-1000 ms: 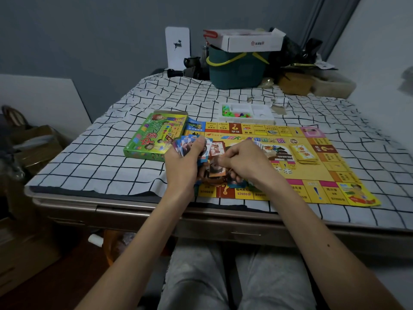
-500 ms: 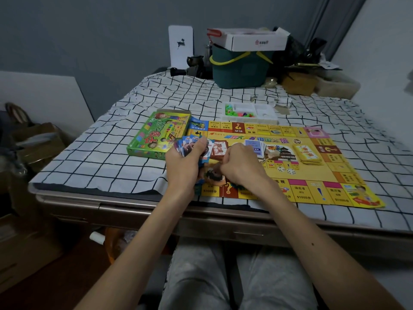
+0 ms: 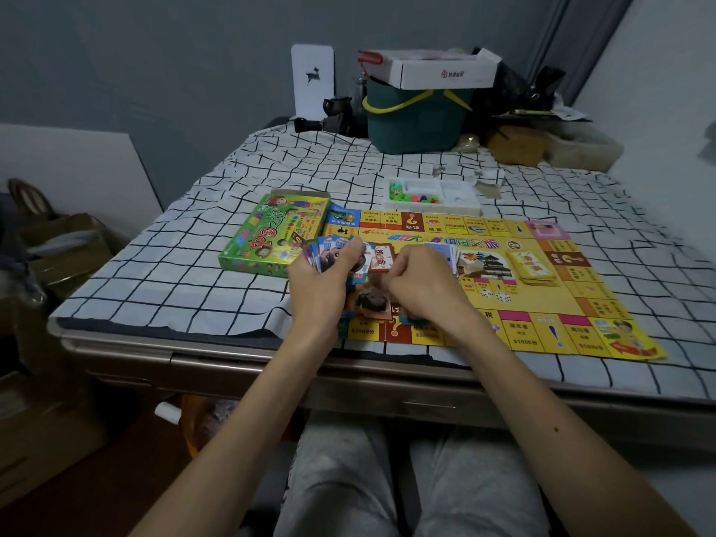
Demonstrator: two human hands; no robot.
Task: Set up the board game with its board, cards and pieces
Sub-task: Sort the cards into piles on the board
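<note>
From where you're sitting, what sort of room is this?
Probably a lived-in room at home, used for storage too: a table draped in a white cloth gridded in black, a dark green basket with yellow handles by the grey wall, and brown cardboard boxes beside it.

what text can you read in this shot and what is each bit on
"中国之旅": green game box, red letters.
"中国之旅": board, middle title.
"$2000分", "$1000分": board's near-edge squares.
"机会": board's far square, upside down.
Cards and white box logo: too blurred to read.
</note>
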